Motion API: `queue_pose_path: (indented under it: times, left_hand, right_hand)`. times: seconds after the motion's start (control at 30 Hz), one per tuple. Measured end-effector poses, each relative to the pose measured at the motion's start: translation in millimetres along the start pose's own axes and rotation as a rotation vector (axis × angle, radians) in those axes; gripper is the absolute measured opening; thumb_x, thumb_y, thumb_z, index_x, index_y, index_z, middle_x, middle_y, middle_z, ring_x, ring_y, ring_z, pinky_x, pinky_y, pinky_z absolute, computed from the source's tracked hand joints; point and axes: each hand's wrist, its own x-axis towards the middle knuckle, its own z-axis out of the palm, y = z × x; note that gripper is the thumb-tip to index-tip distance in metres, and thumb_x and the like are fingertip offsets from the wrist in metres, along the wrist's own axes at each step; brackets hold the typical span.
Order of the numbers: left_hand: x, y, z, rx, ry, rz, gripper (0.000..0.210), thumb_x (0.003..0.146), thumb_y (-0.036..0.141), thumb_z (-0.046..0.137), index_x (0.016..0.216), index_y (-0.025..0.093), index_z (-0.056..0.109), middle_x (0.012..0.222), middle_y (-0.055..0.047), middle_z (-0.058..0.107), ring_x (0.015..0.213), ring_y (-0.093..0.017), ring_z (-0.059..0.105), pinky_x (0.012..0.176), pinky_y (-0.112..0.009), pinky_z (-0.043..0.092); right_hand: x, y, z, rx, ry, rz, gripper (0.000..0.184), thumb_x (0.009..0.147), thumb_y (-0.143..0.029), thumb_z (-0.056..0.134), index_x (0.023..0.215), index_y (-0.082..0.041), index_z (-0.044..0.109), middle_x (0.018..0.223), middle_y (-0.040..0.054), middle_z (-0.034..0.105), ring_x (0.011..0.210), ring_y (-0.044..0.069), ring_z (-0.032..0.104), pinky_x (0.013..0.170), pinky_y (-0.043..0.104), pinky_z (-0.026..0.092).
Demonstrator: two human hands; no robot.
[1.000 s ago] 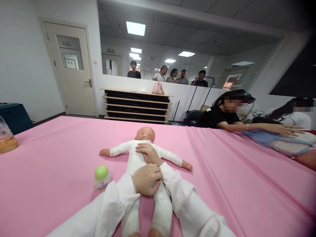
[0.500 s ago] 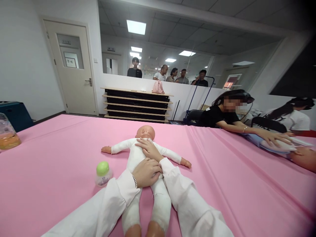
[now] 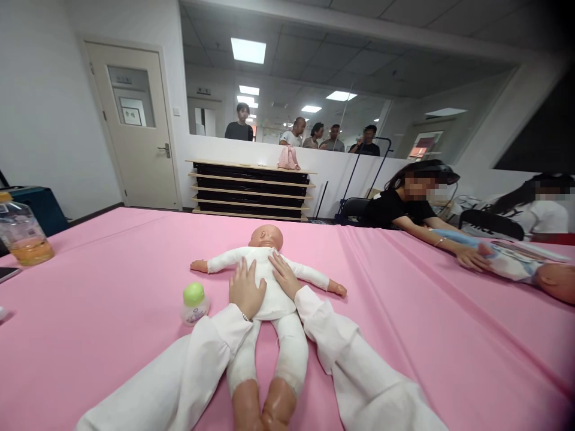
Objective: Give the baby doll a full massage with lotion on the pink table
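A baby doll [image 3: 272,293] with a white cloth body lies on the pink tablecloth [image 3: 135,347], its head away from me and its arms spread. My left hand [image 3: 247,288] rests flat on the left side of its torso, fingers spread. On the right side of the torso lies my right hand [image 3: 286,276], fingers stretched toward the doll's shoulder. Neither hand grips anything. Close to my left sleeve stands a small clear jar with a green lid [image 3: 194,304].
At the left edge stands a bottle of orange liquid [image 3: 27,236], near a dark flat object [image 3: 8,273]. On the right, a co-worker in black [image 3: 406,206] leans over another doll [image 3: 516,260]. Stacked shelving [image 3: 251,188] stands behind the table.
My left hand has moved from the doll's lower belly up to the left of its torso, and the two hands are now apart. The co-worker's hands have shifted left along the other doll.
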Motion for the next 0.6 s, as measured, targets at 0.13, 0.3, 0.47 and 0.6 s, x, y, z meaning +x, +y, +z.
queue_pose_path:
  times: [0.13,0.3,0.47,0.6]
  left_hand:
    - [-8.2,-9.4,-6.8,-0.055,-0.133,-0.171,0.069,0.084,0.045,0.036,0.139,0.009,0.019,0.145,-0.021,0.013,0.134,-0.031,0.016,0.104,-0.048,0.023]
    - [-6.0,-4.0,-34.0,-0.106,-0.172,-0.146,0.07,0.079,0.034,0.042,0.138,0.004,0.018,0.145,-0.02,0.015,0.134,-0.032,0.01,0.105,-0.055,0.014]
    - [29.7,25.9,-48.5,-0.146,0.014,0.0,0.065,0.076,0.022,0.04,0.139,0.016,0.022,0.146,-0.008,0.022,0.135,-0.023,0.014,0.109,-0.046,0.015]
    - [50.4,28.4,-25.1,-0.017,-0.084,0.211,0.055,0.083,0.028,0.035,0.138,0.023,0.027,0.145,-0.002,0.024,0.135,-0.021,0.013,0.108,-0.051,0.01]
  right_hand:
    - [-38.1,5.0,-5.9,0.033,-0.12,0.124,0.056,0.086,-0.037,0.039,0.137,-0.017,0.029,0.146,0.0077,0.014,0.135,0.02,0.009,0.11,0.044,0.013]
    - [-61.7,-7.6,-40.0,0.162,-0.143,0.217,0.053,0.079,-0.04,0.051,0.126,-0.016,0.047,0.136,0.0111,0.04,0.127,0.023,0.036,0.107,0.042,0.027]
    - [-26.3,-32.6,-56.4,0.207,0.093,0.288,0.033,0.079,-0.031,0.049,0.105,-0.015,0.06,0.107,0.0102,0.064,0.098,0.022,0.06,0.09,0.04,0.046]
    - [-1.7,-40.5,-24.5,-0.042,0.198,0.219,0.051,0.082,-0.031,0.046,0.128,-0.01,0.041,0.135,0.0148,0.041,0.127,0.023,0.036,0.106,0.043,0.026]
